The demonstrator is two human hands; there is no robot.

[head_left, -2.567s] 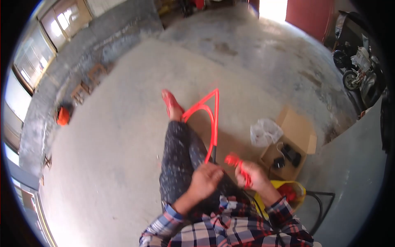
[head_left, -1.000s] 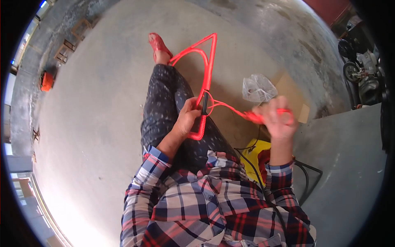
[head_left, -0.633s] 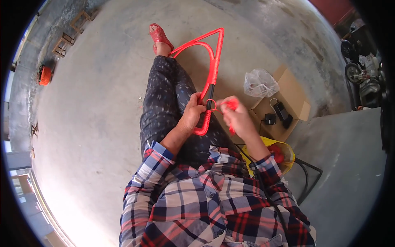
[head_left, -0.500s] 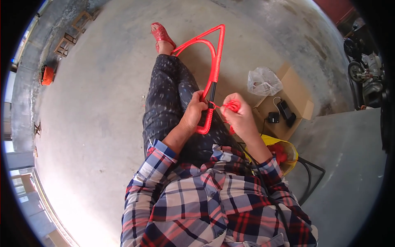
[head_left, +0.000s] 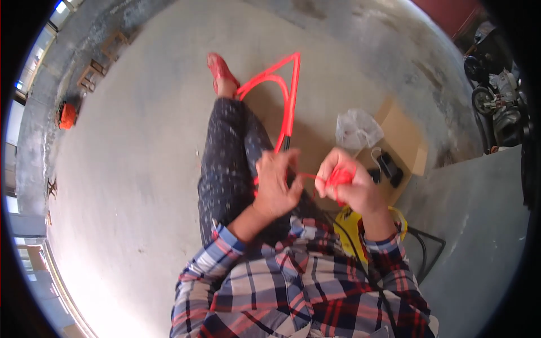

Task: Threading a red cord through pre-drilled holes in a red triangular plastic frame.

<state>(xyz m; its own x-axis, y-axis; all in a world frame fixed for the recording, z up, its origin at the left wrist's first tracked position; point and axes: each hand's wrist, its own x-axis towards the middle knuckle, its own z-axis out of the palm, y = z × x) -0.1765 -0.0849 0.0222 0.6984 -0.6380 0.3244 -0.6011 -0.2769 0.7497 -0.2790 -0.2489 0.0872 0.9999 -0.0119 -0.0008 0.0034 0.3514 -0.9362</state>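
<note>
A triangular frame (head_left: 292,96) wrapped in red cord, with a curved inner bar, lies along my lap. A short black stretch (head_left: 285,144) of its bar shows bare beside my left hand (head_left: 276,181). That hand lies palm down over the frame's near end, thumb and forefinger apart; its other fingers are partly hidden and slightly blurred. My right hand (head_left: 360,191) is closed round a bundle of red cord (head_left: 341,177), off to the right of the frame. A strand of the cord runs taut from the bundle toward the bar under my left hand.
Right of my legs stands an open cardboard box (head_left: 414,141) holding black devices and a white cable. A clear plastic bag (head_left: 358,129) lies at its edge. A yellow bag (head_left: 350,231) is beside my right forearm. Wooden stools (head_left: 90,76) stand far left; a motorcycle (head_left: 501,107), far right.
My right hand has moved right and nearer with the cord bundle, drawing out the strand. My left hand has turned palm down over the bar, its thumb and forefinger spreading. The view has shifted slightly.
</note>
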